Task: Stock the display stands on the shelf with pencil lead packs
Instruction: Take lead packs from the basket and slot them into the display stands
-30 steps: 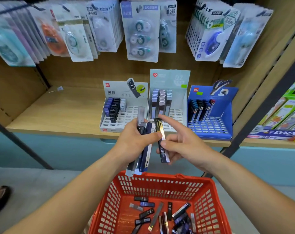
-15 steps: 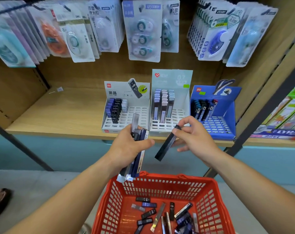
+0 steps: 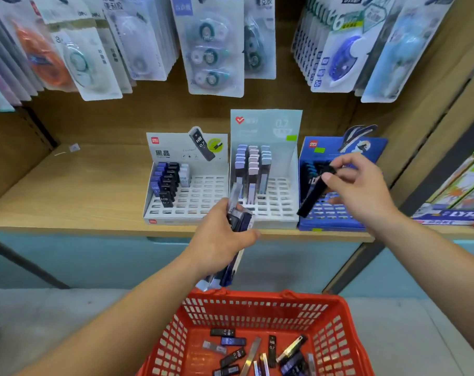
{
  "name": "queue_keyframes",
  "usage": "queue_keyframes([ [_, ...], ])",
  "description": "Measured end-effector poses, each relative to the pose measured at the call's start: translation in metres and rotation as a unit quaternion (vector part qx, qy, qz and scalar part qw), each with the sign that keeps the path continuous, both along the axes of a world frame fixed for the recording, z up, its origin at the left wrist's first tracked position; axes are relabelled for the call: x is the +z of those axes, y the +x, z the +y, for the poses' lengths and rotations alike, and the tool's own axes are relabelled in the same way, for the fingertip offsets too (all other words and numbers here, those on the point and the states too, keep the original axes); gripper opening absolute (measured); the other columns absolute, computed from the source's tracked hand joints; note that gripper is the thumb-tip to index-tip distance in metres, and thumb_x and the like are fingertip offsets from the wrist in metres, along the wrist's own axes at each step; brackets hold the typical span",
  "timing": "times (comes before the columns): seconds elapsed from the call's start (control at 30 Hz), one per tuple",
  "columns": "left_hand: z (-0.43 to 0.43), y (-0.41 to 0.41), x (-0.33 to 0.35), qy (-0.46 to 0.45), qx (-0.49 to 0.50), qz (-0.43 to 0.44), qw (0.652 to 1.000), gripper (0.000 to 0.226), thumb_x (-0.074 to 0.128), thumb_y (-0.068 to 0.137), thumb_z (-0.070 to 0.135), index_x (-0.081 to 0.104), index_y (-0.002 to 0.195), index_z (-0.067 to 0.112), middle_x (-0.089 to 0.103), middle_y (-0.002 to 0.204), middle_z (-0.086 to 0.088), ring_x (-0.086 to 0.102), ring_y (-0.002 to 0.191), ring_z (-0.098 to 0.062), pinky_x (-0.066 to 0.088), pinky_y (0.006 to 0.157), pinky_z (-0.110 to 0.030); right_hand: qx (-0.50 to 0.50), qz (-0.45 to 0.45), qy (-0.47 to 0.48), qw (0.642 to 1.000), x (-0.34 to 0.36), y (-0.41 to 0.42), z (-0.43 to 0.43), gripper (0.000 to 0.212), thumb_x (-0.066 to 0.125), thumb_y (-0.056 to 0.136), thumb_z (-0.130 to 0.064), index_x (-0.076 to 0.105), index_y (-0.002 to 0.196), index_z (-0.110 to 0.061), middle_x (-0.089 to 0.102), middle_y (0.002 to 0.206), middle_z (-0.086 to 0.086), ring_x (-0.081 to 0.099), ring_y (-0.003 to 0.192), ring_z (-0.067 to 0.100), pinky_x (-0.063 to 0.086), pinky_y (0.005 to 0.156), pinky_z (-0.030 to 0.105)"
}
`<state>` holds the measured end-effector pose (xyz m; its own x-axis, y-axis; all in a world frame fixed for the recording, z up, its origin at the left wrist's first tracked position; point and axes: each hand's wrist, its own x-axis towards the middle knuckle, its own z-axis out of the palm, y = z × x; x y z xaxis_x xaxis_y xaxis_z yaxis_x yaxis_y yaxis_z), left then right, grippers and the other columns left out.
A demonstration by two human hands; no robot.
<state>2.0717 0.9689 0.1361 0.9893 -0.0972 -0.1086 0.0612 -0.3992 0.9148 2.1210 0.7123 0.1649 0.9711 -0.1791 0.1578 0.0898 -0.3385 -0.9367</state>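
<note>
Right of centre, one black pack [image 3: 313,194] hangs tilted over the blue stand [image 3: 330,227], pinched by its top end between the thumb and fingers of your right hand [image 3: 357,188], its lower end near the grid. You look mid-placement. Next, stand it upright and seat its foot in a free slot beside the dark row [image 3: 310,169]. At centre, your left hand [image 3: 222,237] grips a bundle of packs [image 3: 237,215]; more lie in the basket [image 3: 257,297] below.
</note>
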Motion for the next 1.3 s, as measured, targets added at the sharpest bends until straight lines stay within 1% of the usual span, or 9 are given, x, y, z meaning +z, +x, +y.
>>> queue_keyframes([
  [0.1, -0.034, 0.021, -0.013, 0.011, 0.002, -0.025, 1.000, 0.036, 0.082, 0.080, 0.023, 0.051, 0.099, 0.021, 0.053, 0.067, 0.011, 0.048, 0.060, -0.010, 0.042, 0.062, -0.028, -0.014, -0.042, -0.016, 0.999, -0.001, 0.012, -0.025, 0.022, 0.067, 0.094, -0.009, 0.054, 0.091, -0.025, 0.069, 0.087, 0.024, 0.066, 0.077, 0.036, 0.059, 0.058, 0.031],
  [0.2, -0.066, 0.034, -0.024, 0.024, -0.001, -0.031, 0.999, 0.036, 0.079, 0.083, 0.025, 0.049, 0.101, 0.015, 0.056, 0.077, -0.001, 0.049, 0.068, -0.019, 0.044, 0.066, -0.035, -0.002, -0.057, -0.037, 0.998, -0.009, 0.024, -0.041, 0.024, 0.068, 0.094, -0.009, 0.053, 0.090, -0.027, 0.069, 0.082, 0.017, 0.069, 0.079, 0.034, 0.058, 0.058, 0.029],
  [0.33, -0.092, 0.048, -0.031, 0.036, 0.001, -0.038, 0.999, 0.031, 0.078, 0.085, 0.024, 0.049, 0.096, 0.019, 0.061, 0.081, 0.000, 0.054, 0.069, -0.017, 0.048, 0.065, -0.027, 0.025, -0.061, -0.063, 0.996, -0.026, 0.034, -0.054, 0.026, 0.070, 0.092, -0.010, 0.054, 0.088, -0.030, 0.068, 0.077, 0.012, 0.066, 0.081, 0.039, 0.057, 0.076, 0.055],
  [0.4, -0.098, 0.052, -0.032, 0.042, 0.014, -0.041, 0.998, 0.030, 0.077, 0.087, 0.025, 0.048, 0.093, 0.023, 0.061, 0.080, 0.003, 0.056, 0.069, -0.013, 0.043, 0.056, -0.017, 0.033, -0.066, -0.061, 0.995, -0.034, 0.035, -0.056, 0.029, 0.070, 0.092, -0.008, 0.053, 0.086, -0.032, 0.066, 0.076, 0.013, 0.064, 0.079, 0.039, 0.054, 0.076, 0.058],
  [0.47, -0.101, 0.053, -0.036, 0.045, 0.021, -0.036, 0.998, 0.029, 0.076, 0.087, 0.026, 0.048, 0.093, 0.024, 0.062, 0.081, 0.002, 0.058, 0.071, -0.015, 0.045, 0.060, -0.022, 0.036, -0.074, -0.059, 0.995, -0.040, 0.034, -0.058, 0.031, 0.069, 0.093, -0.007, 0.053, 0.086, -0.033, 0.067, 0.080, 0.013, 0.063, 0.080, 0.036, 0.054, 0.077, 0.057],
  [0.63, -0.104, 0.050, -0.045, 0.024, 0.035, -0.023, 0.999, 0.028, 0.077, 0.086, 0.023, 0.052, 0.098, 0.019, 0.061, 0.075, 0.005, 0.057, 0.068, -0.015, 0.046, 0.064, -0.030, 0.059, -0.091, -0.075, 0.991, -0.044, 0.028, -0.064, 0.032, 0.069, 0.093, -0.007, 0.053, 0.088, -0.034, 0.070, 0.099, 0.002, 0.069, 0.089, 0.013, 0.056, 0.083, 0.052],
  [1.0, -0.105, 0.049, -0.041, 0.019, 0.035, -0.020, 0.999, 0.031, 0.078, 0.085, 0.024, 0.052, 0.101, 0.019, 0.066, 0.085, -0.002, 0.064, 0.080, -0.023, 0.054, 0.077, -0.039, 0.051, -0.107, -0.130, 0.984, -0.035, 0.042, -0.050, 0.019, 0.072, 0.091, -0.012, 0.068, 0.093, -0.031, 0.070, 0.089, -0.015, 0.067, 0.086, 0.006, 0.058, 0.078, 0.030],
  [1.13, -0.106, 0.046, -0.040, 0.028, 0.033, -0.024, 0.999, 0.031, 0.078, 0.085, 0.025, 0.052, 0.101, 0.019, 0.067, 0.088, -0.003, 0.065, 0.084, -0.024, 0.056, 0.080, -0.043, 0.051, -0.105, -0.208, 0.971, -0.042, 0.046, -0.045, 0.017, 0.070, 0.093, -0.014, 0.069, 0.096, -0.031, 0.067, 0.090, -0.020, 0.062, 0.086, -0.005, 0.045, 0.076, 0.005],
  [1.3, -0.107, 0.047, -0.041, 0.035, 0.022, -0.010, 0.999, 0.033, 0.078, 0.085, 0.028, 0.052, 0.102, 0.018, 0.068, 0.091, -0.008, 0.066, 0.085, -0.028, 0.056, 0.083, -0.048, 0.007, -0.141, -0.247, 0.959, -0.048, 0.041, -0.045, 0.011, 0.070, 0.093, -0.016, 0.072, 0.101, -0.023, 0.069, 0.096, -0.011, 0.061, 0.081, 0.000, 0.043, 0.074, 0.007],
])
